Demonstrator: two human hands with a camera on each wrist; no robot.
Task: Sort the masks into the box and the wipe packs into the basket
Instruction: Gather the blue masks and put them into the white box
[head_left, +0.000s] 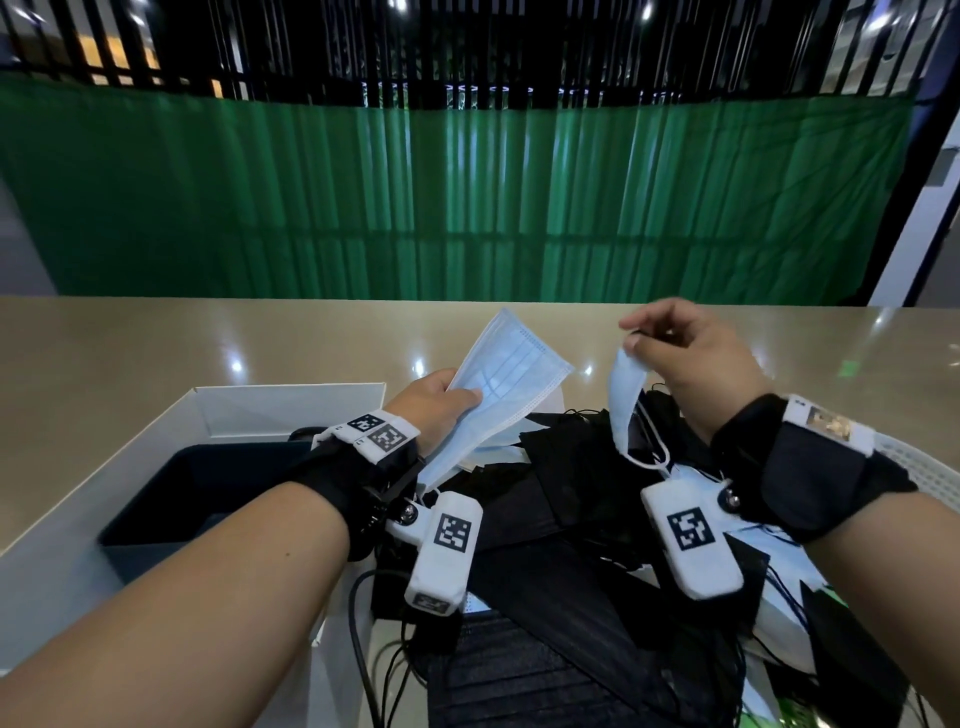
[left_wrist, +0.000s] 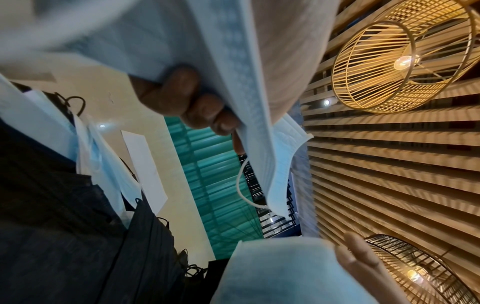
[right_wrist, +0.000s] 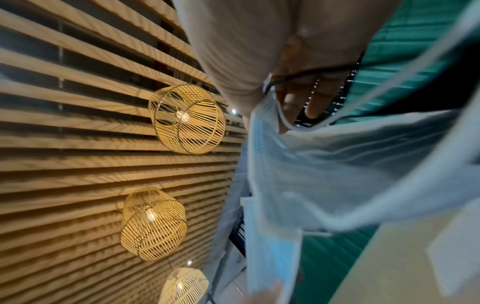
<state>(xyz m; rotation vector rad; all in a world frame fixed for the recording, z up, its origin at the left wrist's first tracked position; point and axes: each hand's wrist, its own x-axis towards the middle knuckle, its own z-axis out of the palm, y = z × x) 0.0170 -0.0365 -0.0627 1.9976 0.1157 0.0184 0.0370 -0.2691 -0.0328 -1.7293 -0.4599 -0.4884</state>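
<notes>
My left hand (head_left: 441, 400) grips a flat light-blue mask (head_left: 506, 379) and holds it tilted above the pile; the left wrist view shows my fingers (left_wrist: 182, 92) curled round the same mask (left_wrist: 249, 102). My right hand (head_left: 691, 353) pinches the top corner of a second blue mask (head_left: 623, 400), which hangs folded with its ear loop dangling; it fills the right wrist view as the mask (right_wrist: 337, 164). A heap of black masks (head_left: 561, 499) with some blue ones lies on the table below both hands. The white box (head_left: 218, 410) with a dark inside stands at the left. A white basket (head_left: 924, 467) shows at the right edge.
The beige table (head_left: 156, 353) runs back to a green curtain (head_left: 467, 197). Black cables (head_left: 374, 649) lie near the front edge. Green-printed packaging (head_left: 800, 712) pokes out at the bottom right under the masks. Slatted ceiling and wicker lamps (left_wrist: 389, 61) fill the wrist views.
</notes>
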